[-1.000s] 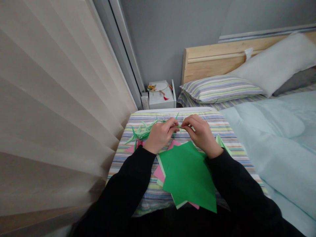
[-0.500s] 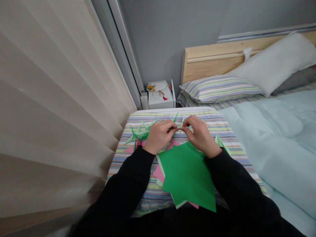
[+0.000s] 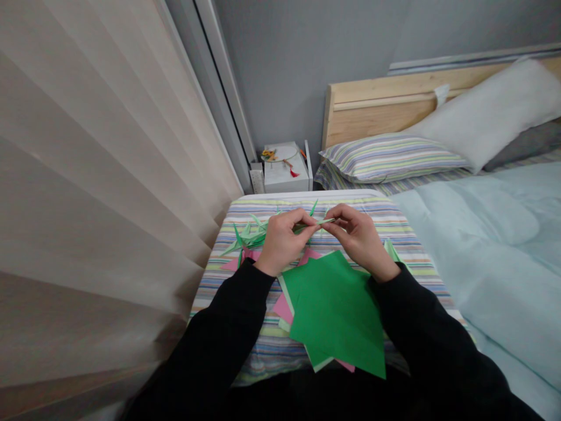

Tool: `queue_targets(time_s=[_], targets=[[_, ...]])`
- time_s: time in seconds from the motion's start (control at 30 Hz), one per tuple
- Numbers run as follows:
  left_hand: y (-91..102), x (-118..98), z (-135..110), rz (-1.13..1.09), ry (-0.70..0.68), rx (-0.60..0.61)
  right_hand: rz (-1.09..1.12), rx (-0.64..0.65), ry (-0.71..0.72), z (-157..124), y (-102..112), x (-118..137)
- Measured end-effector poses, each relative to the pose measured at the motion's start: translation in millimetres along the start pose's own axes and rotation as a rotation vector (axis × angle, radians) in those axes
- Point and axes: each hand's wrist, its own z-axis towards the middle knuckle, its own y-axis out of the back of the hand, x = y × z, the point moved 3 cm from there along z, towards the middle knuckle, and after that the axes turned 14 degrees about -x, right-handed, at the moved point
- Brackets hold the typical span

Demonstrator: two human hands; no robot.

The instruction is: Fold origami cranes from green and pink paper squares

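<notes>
My left hand and my right hand meet over a striped cushion and pinch a small, narrow folded piece of light green paper between their fingertips. Both hands are closed on it. Below my wrists lies a stack of paper squares with a dark green sheet on top and pink sheets showing at its left edge. Left of my left hand sits a pile of folded green paper figures with pointed tips.
A pleated beige curtain fills the left side. A white box stands on the floor behind the cushion. To the right is a bed with a pale blue cover, a striped pillow, a white pillow and a wooden headboard.
My hands have shifted slightly and the folded green piece is now turned so a thin strip shows between my fingertips. The paper stack and the folded figures have not moved.
</notes>
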Motion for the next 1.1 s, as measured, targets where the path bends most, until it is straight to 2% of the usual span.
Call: queue_targets(time_s=[0.33,0.6,0.8,0.87,0.93,1.0,1.03,1.1], targets=[[-2.1,-1.1,-0.3,-0.147,0.163,0.029,-0.010,0.004,0.031,-0.7,2.2,8.3],[-7.1,6.6,-0.9,-0.337,0.378,0.129,-0.033,0.020,-0.013,0.0,5.3,12.2],[-8.1,7.8,0.1,-0.400,0.487,0.211,0.029,0.006,-0.106,0.2,4.5,8.1],[-9.1,9.2,-1.2,-0.402,0.514,0.240,0.054,-0.027,-0.142,1.8,6.8,3.1],[-10.4,11.6,-2.9,-0.395,0.535,0.256,0.101,-0.134,-0.190,4.4,11.9,-3.1],[-11.4,13.6,-3.5,-0.417,0.542,0.238,0.146,-0.257,-0.220,6.1,16.3,-7.7],[-11.5,14.1,-3.2,-0.439,0.538,0.215,0.147,-0.270,-0.220,6.2,16.2,-8.5],[-11.1,14.4,-1.7,-0.482,0.532,0.151,0.117,-0.174,-0.207,4.5,10.2,-7.4]])
